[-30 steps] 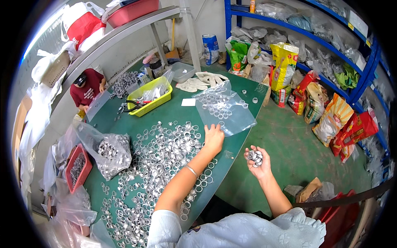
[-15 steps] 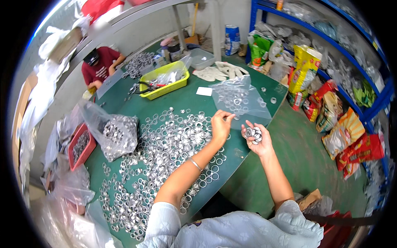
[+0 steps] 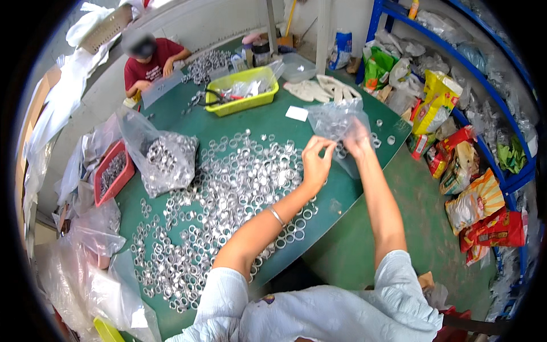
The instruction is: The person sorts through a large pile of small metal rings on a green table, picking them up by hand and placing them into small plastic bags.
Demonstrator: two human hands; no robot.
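My left hand (image 3: 319, 162) is pinched at the near edge of a clear plastic bag (image 3: 327, 118), its thumb and fingertips together. My right hand (image 3: 357, 140) reaches into or against the bag's opening, just right of the left hand. Plastic and motion blur hide its fingers, so I cannot make out whether metal rings are still in it. Some metal rings show through the bag. Left of my left forearm, a wide spread of loose silver rings (image 3: 228, 194) covers the green table (image 3: 307, 251).
A yellow basket (image 3: 245, 101) with tools, white gloves (image 3: 310, 91) and a white card (image 3: 297, 113) lie beyond the bag. A filled plastic bag (image 3: 171, 162) and a red bin (image 3: 115, 174) stand left. A person (image 3: 152, 62) sits across. Blue shelving (image 3: 436, 23) rises right.
My right hand has moved up and away from me, carrying its handful of rings to the bag. The bag is now lifted and bunched around it. My left hand stays pinched at the bag's edge.
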